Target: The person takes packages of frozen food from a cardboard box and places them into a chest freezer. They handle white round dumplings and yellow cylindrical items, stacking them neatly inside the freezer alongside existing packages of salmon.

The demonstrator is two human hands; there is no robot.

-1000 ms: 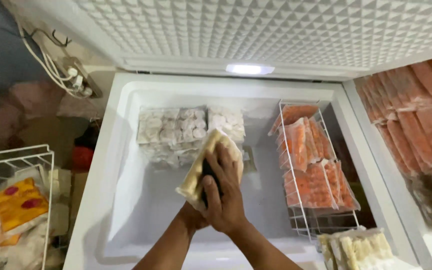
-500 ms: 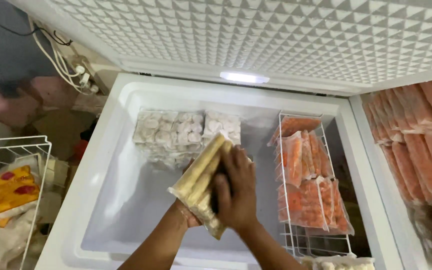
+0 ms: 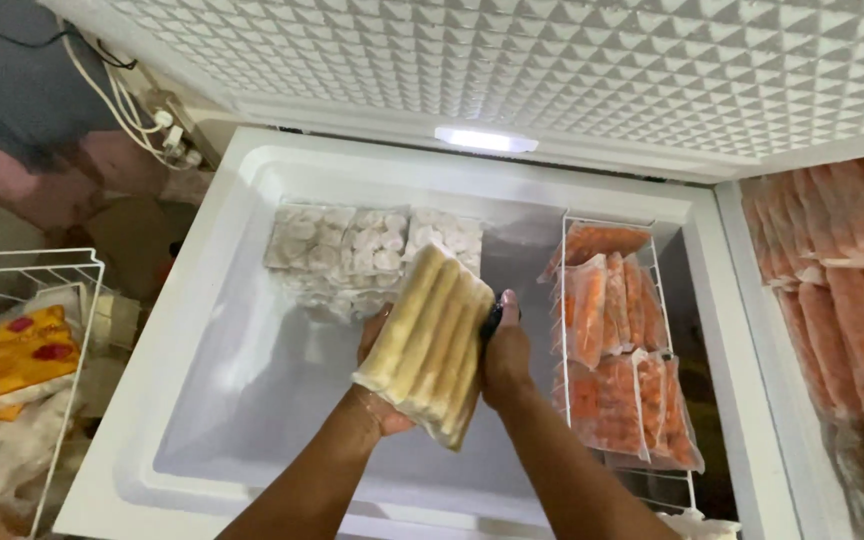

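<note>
Both my hands hold a clear pack of pale yellow frozen sticks [image 3: 430,345] over the open white chest freezer [image 3: 212,330]. My left hand [image 3: 380,395] supports the pack from below and behind, mostly hidden by it. My right hand [image 3: 505,350] grips its right edge, a dark item partly visible under the fingers. The pack is tilted, long side pointing away from me. Below and beyond it, frosted packs of white round pieces [image 3: 352,250] lie at the far end of the freezer.
A white wire basket [image 3: 617,340] hangs inside the freezer's right side, filled with orange packs. More orange packs [image 3: 842,270] are stacked outside on the right. Left of the freezer stands a wire rack [image 3: 22,370] with a yellow bag. The quilted lid [image 3: 552,60] stands open overhead.
The pack has turned from edge-on to face-up in my hands and sits lower toward me. The view has shifted left and closer to the freezer.
</note>
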